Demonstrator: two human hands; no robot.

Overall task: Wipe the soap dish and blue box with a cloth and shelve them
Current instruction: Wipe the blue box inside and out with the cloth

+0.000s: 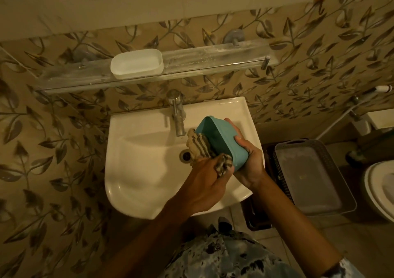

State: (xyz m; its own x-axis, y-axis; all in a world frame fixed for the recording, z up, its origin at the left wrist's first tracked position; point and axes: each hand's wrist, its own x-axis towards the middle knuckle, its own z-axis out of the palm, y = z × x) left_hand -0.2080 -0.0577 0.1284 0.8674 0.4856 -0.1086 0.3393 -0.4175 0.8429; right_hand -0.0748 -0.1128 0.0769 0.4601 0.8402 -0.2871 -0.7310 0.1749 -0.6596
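While in hands point(204, 181) point(251, 164), blue box point(221, 137), cloth point(198, 145)

The soap dish point(136, 64) sits on the glass shelf point(213, 61), left of its middle, on the wall behind and above the sink point(132, 126). The tap point(177, 112) stands at the sink's back edge. Over the sink's right half, the right hand point(249, 160) holds the box point(222, 141) tilted. The cloth point(199, 148), gripped in the left hand point(204, 184), touches the box's left side. A basket point(309, 181) stands right of the sink.
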